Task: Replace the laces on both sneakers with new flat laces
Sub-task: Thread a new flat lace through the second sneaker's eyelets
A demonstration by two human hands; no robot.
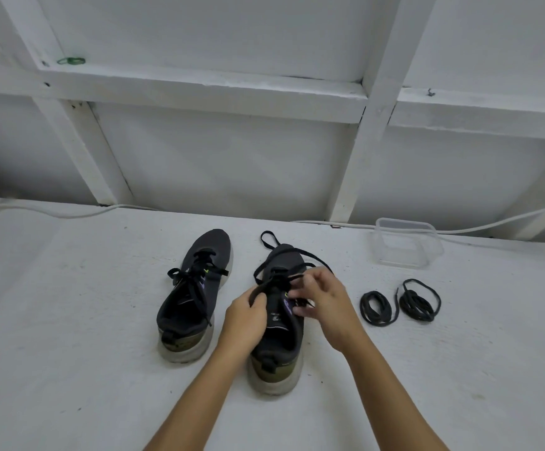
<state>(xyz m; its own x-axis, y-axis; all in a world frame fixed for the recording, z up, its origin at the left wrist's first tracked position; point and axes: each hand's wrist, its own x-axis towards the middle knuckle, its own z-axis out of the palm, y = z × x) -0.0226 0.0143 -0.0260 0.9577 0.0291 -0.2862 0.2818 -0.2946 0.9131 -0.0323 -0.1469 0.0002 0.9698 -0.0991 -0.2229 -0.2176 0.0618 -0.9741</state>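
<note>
I see open white tabletop (69, 320) left of the left sneaker (193, 301), and a narrow gap between it and the right sneaker (277, 323). To the right, two coiled black laces (401, 302) and a clear plastic container (407, 244) block the surface.

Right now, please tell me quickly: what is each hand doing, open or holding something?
Left hand: holds a black lace at the right sneaker.
Right hand: fingers curled at the same lace, pinching it.
</note>
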